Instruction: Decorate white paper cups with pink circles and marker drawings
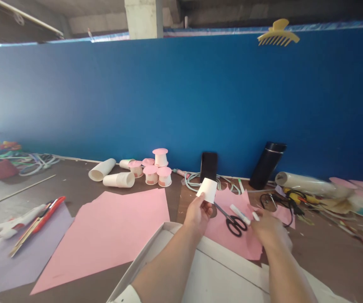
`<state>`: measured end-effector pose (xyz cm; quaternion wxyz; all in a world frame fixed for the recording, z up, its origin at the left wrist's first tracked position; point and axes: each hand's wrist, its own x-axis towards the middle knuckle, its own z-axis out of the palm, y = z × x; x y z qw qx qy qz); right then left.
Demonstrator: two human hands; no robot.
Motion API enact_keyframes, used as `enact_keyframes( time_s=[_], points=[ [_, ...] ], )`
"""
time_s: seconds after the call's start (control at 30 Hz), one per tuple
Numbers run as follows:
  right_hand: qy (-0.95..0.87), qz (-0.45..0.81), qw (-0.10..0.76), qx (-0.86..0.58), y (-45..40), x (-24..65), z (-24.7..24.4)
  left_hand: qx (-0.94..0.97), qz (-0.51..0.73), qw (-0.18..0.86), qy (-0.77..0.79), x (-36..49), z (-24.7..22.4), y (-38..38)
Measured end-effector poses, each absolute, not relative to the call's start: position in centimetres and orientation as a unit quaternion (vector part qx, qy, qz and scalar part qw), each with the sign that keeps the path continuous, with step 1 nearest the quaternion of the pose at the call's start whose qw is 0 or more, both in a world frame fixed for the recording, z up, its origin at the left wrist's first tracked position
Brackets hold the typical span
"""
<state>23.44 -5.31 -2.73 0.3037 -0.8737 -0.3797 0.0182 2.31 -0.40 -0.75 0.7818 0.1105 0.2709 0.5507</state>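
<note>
A small white paper cup [209,189] is pinched between the thumb and fingers of my left hand [197,213], raised over the table and tilted. My right hand [271,230] is low over the right edge of the crumpled pink paper [222,235], somewhat blurred. At its fingertips shows a small white cap-like piece [256,216], and the fingers look closed around it. Just left of them a white marker-like tube [240,213] rests on that paper. Black-handled scissors [236,226] lie between my hands, blades toward the cup.
Small cups with pink round tops [158,175] are grouped by the blue wall [181,97]. Stacked paper cups [118,180] lie left of them. A phone [208,166] and a black bottle [267,166] stand behind. Large pink paper [115,227] and a red utility knife [47,215] lie left.
</note>
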Motion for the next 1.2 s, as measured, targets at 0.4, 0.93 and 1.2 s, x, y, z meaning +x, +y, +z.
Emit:
enact_keyframes(
  time_s=[0.4,0.93,1.2],
  points=[
    [-0.427,0.105,0.51,-0.739,-6.3,15.5,2.8,0.202,0.522,0.747,0.359,3.6,-1.2,0.0],
    [-0.436,0.246,0.482,-0.719,-6.2,13.4,2.5,0.341,0.497,0.691,0.4,3.7,-1.6,-0.9],
    [-0.48,0.22,0.495,-0.69,-5.9,14.2,1.4,0.399,0.515,0.618,0.439,3.2,-0.4,-1.7]
  ],
)
